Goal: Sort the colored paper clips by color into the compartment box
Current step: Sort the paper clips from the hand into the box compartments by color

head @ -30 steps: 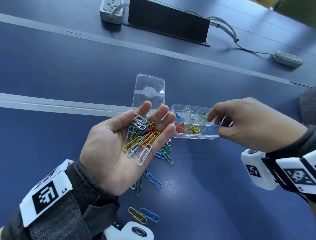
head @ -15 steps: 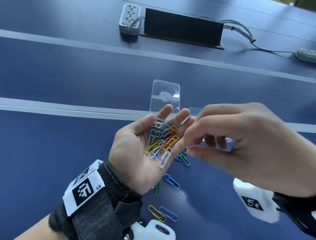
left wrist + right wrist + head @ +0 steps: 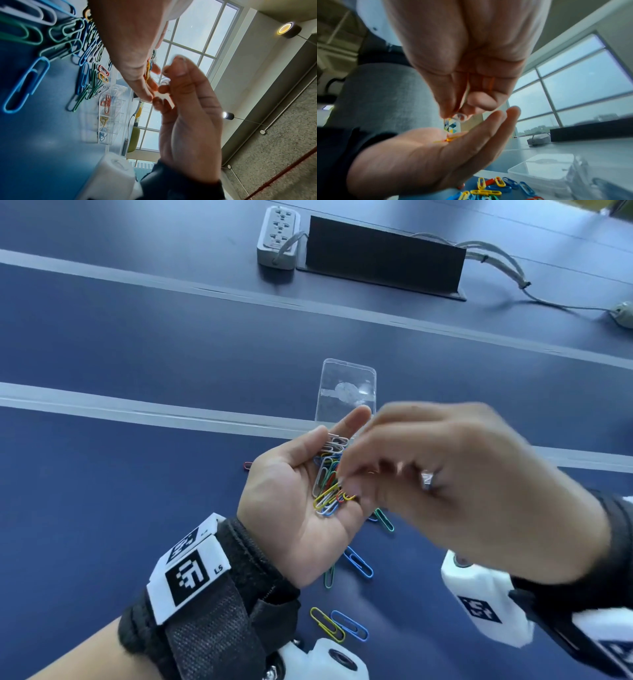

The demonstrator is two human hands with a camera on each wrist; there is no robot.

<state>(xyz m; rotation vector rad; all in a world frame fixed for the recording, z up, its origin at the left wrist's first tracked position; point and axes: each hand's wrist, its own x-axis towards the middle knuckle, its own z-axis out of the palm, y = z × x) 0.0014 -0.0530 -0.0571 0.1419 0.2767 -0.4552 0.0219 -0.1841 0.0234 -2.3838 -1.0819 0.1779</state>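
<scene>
Left hand (image 3: 294, 508) palm up, fingers relaxed, cradling pile of paper clips (image 3: 329, 477). Right hand (image 3: 455, 481) above it, blurred, fingertips pinching into pile; which clip, cannot tell. Loose clips (image 3: 358, 561) on blue worktop (image 3: 102, 508). Compartment box (image 3: 109, 116) just beyond, partly filled.

This looks like an office or meeting room: a long dark-blue table (image 3: 137, 337) carries a power strip (image 3: 278, 236) beside a raised black cable hatch (image 3: 383, 256). Tall grid-paned windows (image 3: 185, 40) and cylindrical ceiling spotlights (image 3: 289, 30) (one lit yellow) complete it.
</scene>
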